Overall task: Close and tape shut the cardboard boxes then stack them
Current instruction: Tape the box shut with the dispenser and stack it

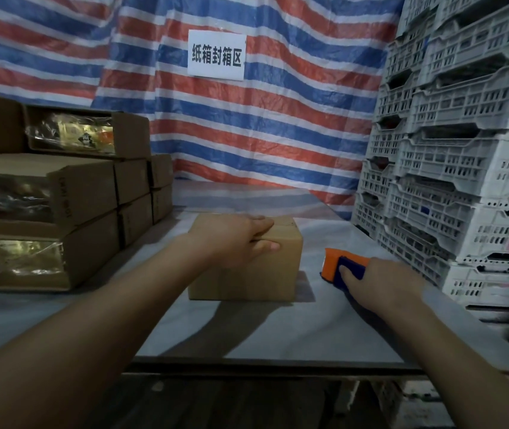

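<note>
On table [278,329], left hand [231,239] clasps closed box [247,274], right hand [386,283] grips tape dispenser [344,263].

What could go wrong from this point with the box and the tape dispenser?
1. Only the left hand holds the small cardboard box shut, gripping its top front edge; on the smooth table the box could slide when tape is pulled across.
2. The right hand grips the tape dispenser close to the stacked crates; lifting it wide could knock them.
</note>
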